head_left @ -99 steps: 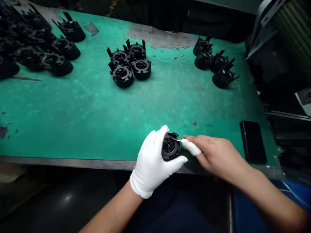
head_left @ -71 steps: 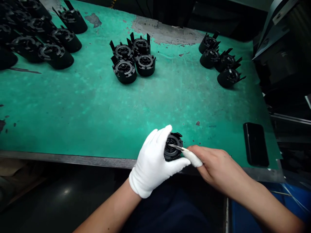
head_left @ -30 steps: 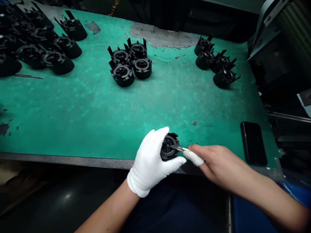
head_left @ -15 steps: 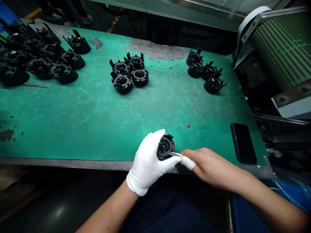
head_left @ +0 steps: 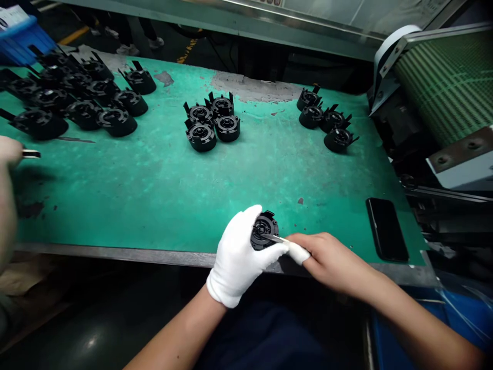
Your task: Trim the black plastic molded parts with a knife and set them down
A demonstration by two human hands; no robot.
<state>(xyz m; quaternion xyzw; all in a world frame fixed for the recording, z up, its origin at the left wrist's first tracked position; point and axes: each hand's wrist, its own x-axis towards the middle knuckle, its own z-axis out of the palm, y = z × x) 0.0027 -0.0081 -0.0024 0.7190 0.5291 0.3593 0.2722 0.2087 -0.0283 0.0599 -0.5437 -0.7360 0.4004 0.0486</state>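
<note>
At the table's front edge my left hand (head_left: 241, 252), in a white glove, is wrapped round a black round plastic part (head_left: 265, 227) with a ringed face turned up toward me. My right hand (head_left: 325, 257) is bare apart from a white cover on the thumb. It grips a small knife (head_left: 274, 238), whose thin metal blade reaches onto the face of the part. The knife's handle is mostly hidden in my fingers. My left thumb lies close beside the blade.
Similar black parts stand in groups: a cluster (head_left: 82, 113) at left, one at centre (head_left: 227, 127), another at right (head_left: 338, 139). A phone (head_left: 386, 228) lies at right near a green conveyor belt (head_left: 450, 77). A co-worker's hand (head_left: 10, 151) holds a small tool at far left.
A co-worker's hand has come in at the left edge. The view has shifted slightly left. My hands stay on the part, and the blade has moved slightly on its face.
</note>
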